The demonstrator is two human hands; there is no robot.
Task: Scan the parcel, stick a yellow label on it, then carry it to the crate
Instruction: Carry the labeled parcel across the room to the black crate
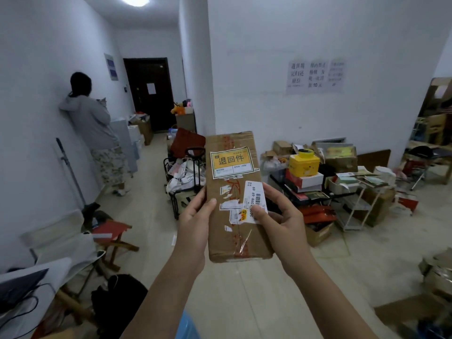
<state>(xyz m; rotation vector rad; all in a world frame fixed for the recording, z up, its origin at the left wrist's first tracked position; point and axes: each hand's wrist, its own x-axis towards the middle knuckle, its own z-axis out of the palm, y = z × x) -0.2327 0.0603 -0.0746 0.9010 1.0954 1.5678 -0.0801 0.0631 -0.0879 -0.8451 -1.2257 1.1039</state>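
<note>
Parcel: long brown cardboard parcel (234, 199) held upright mid-room, yellow label (231, 162) already on its far end.
Hands: left hand (195, 214) grips the left edge; right hand (281, 216) pinches the white barcode slip (254, 201).
Risk: slip may peel; parcel could slide loose.
Room: tiled floor (256, 302), clutter right, crate not identifiable.

You hold the parcel (234, 192) upright between your left hand (195, 216) and right hand (281, 216); boxes (342, 172) lie behind right, a trolley (188, 177) behind left.
</note>
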